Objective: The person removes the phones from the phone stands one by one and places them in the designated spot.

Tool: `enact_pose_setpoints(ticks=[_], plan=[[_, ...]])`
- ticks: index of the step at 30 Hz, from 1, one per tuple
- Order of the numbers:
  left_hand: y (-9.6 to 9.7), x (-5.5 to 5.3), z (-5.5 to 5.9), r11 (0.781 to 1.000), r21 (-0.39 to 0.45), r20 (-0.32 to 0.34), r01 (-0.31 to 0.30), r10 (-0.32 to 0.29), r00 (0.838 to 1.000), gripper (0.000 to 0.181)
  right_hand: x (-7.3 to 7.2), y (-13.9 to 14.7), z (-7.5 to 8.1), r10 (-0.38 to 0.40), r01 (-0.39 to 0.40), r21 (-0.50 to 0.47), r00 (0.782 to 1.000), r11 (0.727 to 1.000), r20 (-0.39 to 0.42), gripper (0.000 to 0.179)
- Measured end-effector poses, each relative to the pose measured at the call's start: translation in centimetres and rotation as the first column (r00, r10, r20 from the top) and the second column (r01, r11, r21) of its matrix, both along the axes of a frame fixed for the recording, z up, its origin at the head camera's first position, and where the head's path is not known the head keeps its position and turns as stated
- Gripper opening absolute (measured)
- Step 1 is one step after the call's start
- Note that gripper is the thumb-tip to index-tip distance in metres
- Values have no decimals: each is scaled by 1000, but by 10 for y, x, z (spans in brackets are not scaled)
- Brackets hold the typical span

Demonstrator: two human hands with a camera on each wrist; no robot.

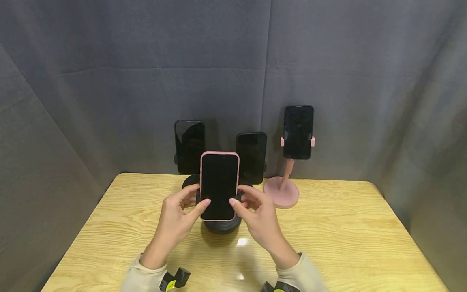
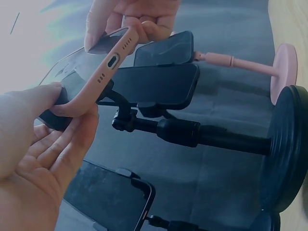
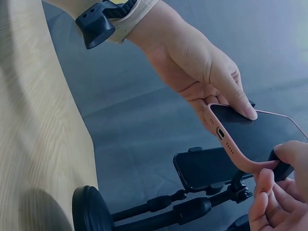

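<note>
A smartphone in a pink case (image 1: 219, 184) stands upright, screen facing me, above a black phone stand (image 2: 178, 134). My left hand (image 1: 174, 217) grips its lower left side, thumb over the front edge and fingers behind. On the lower right side my right hand (image 1: 262, 217) holds it the same way. Dark clamp parts of the stand show at both sides of the phone beside my fingers. The charging port and speaker holes on its bottom edge (image 3: 222, 136) face the right wrist camera. How firmly the clamp sits on the phone is partly hidden by my hands.
Behind, a dark phone (image 1: 190, 146) at left and another (image 1: 251, 156) at right sit in black holders. A pink stand (image 1: 281, 192) at the right holds one more phone (image 1: 298, 132). Grey curtain (image 1: 164, 61) surrounds the wooden table (image 1: 350, 227).
</note>
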State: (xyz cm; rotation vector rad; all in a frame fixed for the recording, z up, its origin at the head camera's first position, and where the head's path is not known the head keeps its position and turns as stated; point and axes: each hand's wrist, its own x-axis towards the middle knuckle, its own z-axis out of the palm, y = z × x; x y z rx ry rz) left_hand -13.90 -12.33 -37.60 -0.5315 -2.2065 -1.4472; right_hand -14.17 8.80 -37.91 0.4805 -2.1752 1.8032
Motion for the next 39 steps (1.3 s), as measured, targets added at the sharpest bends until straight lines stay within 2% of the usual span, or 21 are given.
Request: enact_pose_setpoints(ticks=[6,13,20,28,39], plan=[[7,-3,-4,999,17,35,34,-34,999,35,2,8,-2,-14,14,-2,999,1000,30,37],[17,-4,-11,997,35,66,69,-72,995,36,5,19,-8,-20,20,-3,1000,1000,-14,32],[24,-5,-19,995,34,121,92,-95,988,37,7,26,-15,-21,21,-3,1000,1000,-21,31],[28,-6,-24,995,37,139,94,-98,985,37,6,31,-23,-13,13,15,999,1000,-36,31],[31,-8,-27,991,40,151,130,-135,979,33,8,34,-30,-41,41,-7,999,999,-6,33]])
